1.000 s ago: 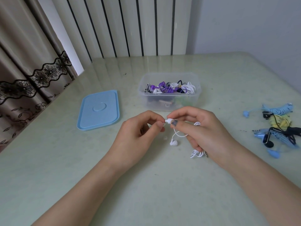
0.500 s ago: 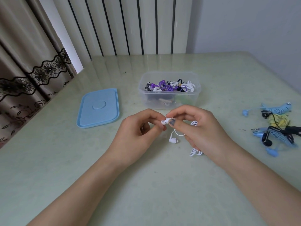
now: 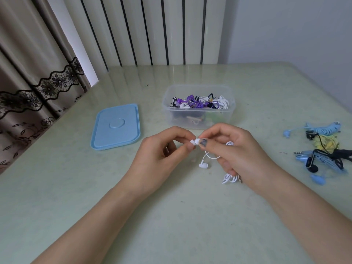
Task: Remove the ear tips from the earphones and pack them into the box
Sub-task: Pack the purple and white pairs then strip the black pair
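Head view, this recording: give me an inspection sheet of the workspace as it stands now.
Surface: pale green table, glossy, a few dark specks.
Job's things: clear box open, holding coiled purple, white and black earphones; white earphones held in front of it, one bud hanging just above the table.
Clutter: blue lid lying flat left of the box; pile of blue, yellow and black earphones at the right edge.
Grippers: left hand pinches the white ear tip; right hand holds the bud and the coiled cord.
Cables: white cord loops under the right hand.
Surroundings: radiator, lace-trimmed curtain, plain wall.
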